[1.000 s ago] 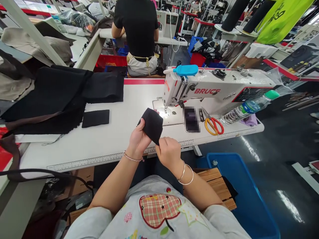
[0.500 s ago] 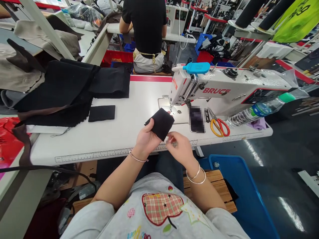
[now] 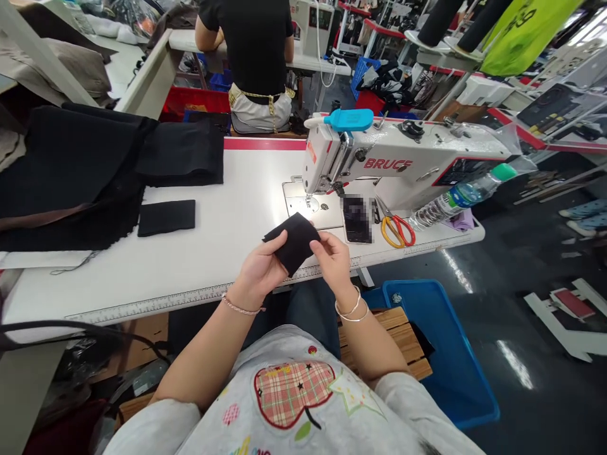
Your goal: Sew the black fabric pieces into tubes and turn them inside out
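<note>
A small black fabric piece [image 3: 294, 240] is held above the front edge of the white sewing table [image 3: 227, 215]. My left hand [image 3: 258, 272] grips its lower left side with thumb on top. My right hand [image 3: 334, 259] pinches its right edge. Both hands hover just in front of the needle area of the white sewing machine [image 3: 403, 164]. Another flat black fabric rectangle [image 3: 167, 217] lies on the table to the left.
A pile of black cloth [image 3: 85, 170] covers the table's left. A phone [image 3: 356, 218], orange-handled scissors [image 3: 397, 229] and a water bottle [image 3: 462, 196] lie by the machine. A blue bin [image 3: 446, 354] stands at my right. Another person [image 3: 256, 50] sits ahead.
My right hand let go of the piece's bottom corner, dropped briefly, then came back up and pinched the right edge. The piece sits a little lower and flatter.
</note>
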A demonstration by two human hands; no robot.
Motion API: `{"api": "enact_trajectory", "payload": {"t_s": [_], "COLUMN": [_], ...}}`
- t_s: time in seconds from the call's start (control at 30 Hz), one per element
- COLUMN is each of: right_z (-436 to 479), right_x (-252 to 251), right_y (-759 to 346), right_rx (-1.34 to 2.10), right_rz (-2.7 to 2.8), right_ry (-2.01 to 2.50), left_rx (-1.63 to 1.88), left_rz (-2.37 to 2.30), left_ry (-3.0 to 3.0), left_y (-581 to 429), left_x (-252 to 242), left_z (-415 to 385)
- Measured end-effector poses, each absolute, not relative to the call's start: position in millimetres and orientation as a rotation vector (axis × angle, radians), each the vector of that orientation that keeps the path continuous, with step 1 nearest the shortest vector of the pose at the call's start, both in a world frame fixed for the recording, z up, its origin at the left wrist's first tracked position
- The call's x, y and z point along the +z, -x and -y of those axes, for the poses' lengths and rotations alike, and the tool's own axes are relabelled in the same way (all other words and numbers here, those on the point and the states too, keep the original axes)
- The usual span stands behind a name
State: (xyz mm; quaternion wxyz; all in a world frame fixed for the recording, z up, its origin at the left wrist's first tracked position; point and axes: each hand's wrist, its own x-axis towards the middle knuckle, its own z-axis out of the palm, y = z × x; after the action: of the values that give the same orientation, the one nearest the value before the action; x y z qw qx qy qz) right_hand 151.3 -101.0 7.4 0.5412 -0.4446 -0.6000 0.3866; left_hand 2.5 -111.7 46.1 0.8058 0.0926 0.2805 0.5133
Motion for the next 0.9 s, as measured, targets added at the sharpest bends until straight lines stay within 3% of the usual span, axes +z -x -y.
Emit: {"api": "enact_trajectory", "payload": {"t_s": [0.33,0.5,0.63,0.73,0.9], "right_z": [103.1,106.7,108.8,111.9,121.9], "right_x": [-21.5,-4.1,14.3,33.4,56.5], "right_y": [-186.5,-195.7,-202.7,-204.0,-193.9], "right_rx": [1.214,1.432,1.409,1.406,1.815], "right_rz": [1.411,1.506,1.519,1.631,1.833], "right_ry": [0.971,1.072,1.096,0.903,0.525], "left_rx": [0.994,0.798,0.657,0.45,0.142], "left_rz": [-0.732,-0.678,-0.596,-0.415,-0.219], "left_ry": [-0.58,-0.745,-0.751,-0.75,-0.845], "left_y": [0.0,-0.4,2.4,6.1,9.6], "left_x": [31.9,34.4,38.4,42.7,44.8], "left_z": [133.0,138.7,145.1,150.4,154.9]}}
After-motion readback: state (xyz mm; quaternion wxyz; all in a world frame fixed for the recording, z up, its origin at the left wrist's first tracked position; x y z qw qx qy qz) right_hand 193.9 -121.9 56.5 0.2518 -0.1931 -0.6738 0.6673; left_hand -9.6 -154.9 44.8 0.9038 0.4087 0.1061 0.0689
